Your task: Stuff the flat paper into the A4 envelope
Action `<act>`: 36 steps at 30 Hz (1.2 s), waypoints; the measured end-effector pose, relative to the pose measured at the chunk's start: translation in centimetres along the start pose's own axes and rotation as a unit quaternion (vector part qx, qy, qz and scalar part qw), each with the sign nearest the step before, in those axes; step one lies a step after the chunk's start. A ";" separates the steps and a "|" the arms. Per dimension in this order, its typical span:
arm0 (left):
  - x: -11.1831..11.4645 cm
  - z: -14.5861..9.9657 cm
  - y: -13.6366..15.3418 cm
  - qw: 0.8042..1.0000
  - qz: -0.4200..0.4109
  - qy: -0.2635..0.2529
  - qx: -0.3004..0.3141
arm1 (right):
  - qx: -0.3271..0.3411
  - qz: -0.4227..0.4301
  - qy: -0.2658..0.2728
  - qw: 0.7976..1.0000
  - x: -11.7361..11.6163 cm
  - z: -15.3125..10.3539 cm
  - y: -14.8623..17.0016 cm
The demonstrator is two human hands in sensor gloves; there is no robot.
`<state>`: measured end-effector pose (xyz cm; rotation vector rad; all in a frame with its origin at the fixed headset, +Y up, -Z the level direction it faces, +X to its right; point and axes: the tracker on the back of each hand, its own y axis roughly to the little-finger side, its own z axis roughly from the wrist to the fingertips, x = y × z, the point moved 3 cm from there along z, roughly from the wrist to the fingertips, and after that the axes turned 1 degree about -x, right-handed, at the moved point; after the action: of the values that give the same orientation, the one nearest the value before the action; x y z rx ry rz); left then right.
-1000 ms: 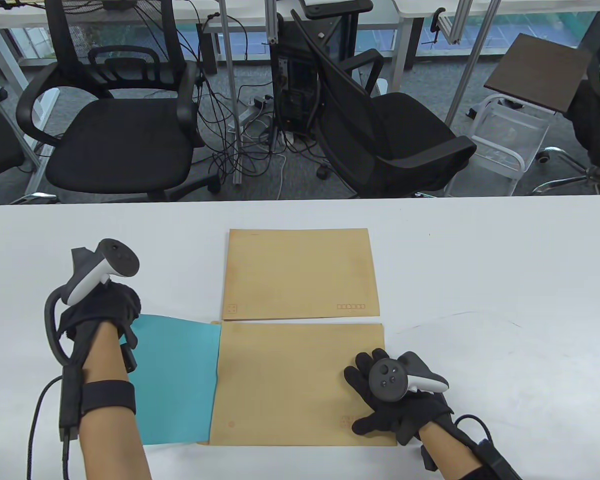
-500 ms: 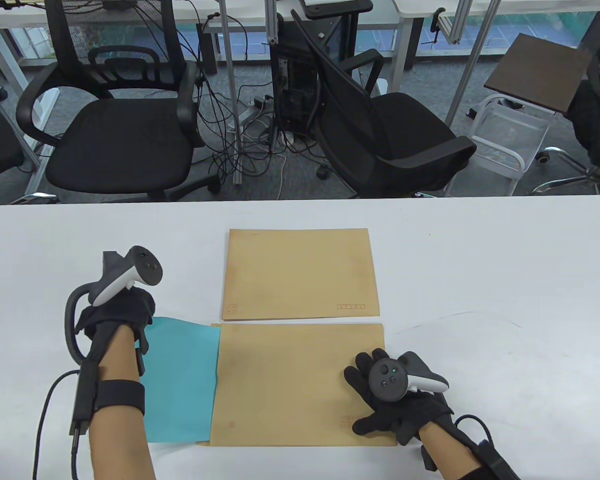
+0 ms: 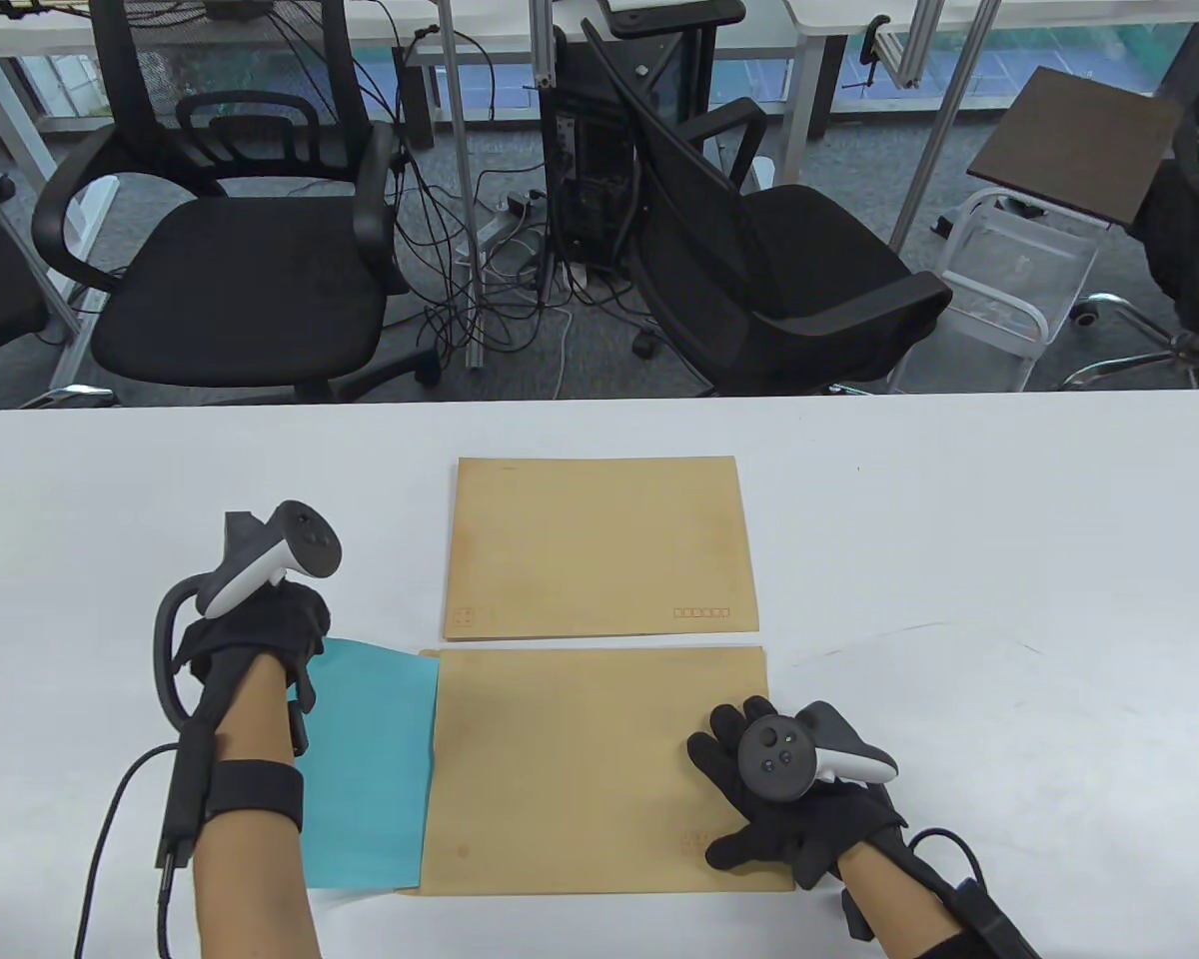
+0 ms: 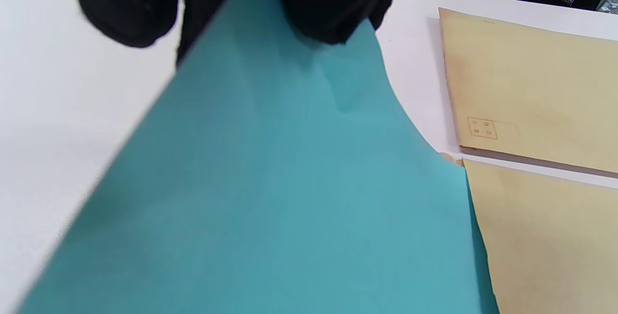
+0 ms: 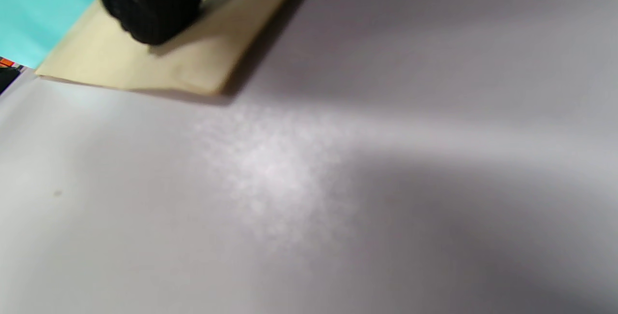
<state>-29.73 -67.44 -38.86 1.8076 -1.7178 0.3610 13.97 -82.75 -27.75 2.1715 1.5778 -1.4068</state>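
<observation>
A white table [image 3: 959, 519] in an office, black chairs [image 3: 230, 260] and cable clutter behind it, is where I work. My left hand [image 3: 250, 639] pinches the far left corner of the teal paper [image 3: 375, 769], fingers [image 4: 314, 5] on top and thumb underneath as the wrist view shows it, so I can steer the sheet from its trailing edge. Most of the paper is already inside the near envelope [image 3: 599, 769]; only a strip shows at the open left end, lying nearly flat on the table. My right hand [image 3: 789, 809] lies spread on the envelope's right end, not gripping anything, pressing it down, I judge, so the envelope does not slide while the sheet is pushed in. A second envelope [image 3: 599, 544] lies just beyond, apart from the first by a thin gap. The rest of the push should stay low and straight, or the paper could buckle at the mouth.
</observation>
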 end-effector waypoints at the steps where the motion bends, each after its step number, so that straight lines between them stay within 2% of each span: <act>1: 0.1 0.0 0.0 1.000 0.001 0.000 0.000 | 0.000 0.000 0.000 1.000 0.0 0.0 0.0; 36: 3.1 2.0 -2.8 1.000 -0.006 -0.001 0.026 | 0.000 0.000 0.000 1.000 0.0 0.0 0.0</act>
<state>-27.05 -71.21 -39.31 1.8537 -1.7132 0.4030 13.97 -82.75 -27.75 2.1715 1.5778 -1.4068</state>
